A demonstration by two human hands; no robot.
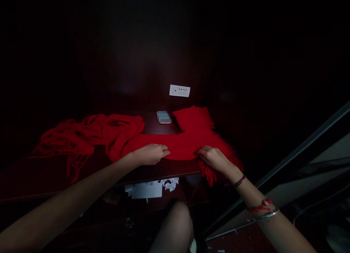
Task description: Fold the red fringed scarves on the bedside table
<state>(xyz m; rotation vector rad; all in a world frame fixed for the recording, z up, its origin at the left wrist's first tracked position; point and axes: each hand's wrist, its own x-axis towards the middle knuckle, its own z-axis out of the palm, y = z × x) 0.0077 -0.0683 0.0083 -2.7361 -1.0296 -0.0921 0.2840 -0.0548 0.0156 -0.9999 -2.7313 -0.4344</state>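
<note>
A red fringed scarf (175,145) lies across a dark wooden shelf (161,169). Its middle is a flat band, while its left part is bunched up with loose tassels. On the right the cloth lies in flat layers, with fringe hanging over the front edge. My left hand (153,153) pinches the band's near edge around the middle, fingers closed. Farther right, my right hand (213,157) has its fingers closed on the same edge, beside the hanging fringe. Both thumbs are partly hidden.
Behind the scarf sits a small light-blue packet-like item (164,117), its surface blurred. A white socket plate (179,91) is on the back wall. White papers (147,190) and crumpled paper (170,183) lie below the shelf. My knee (176,223) is underneath; a slanted frame edge (295,156) stands right.
</note>
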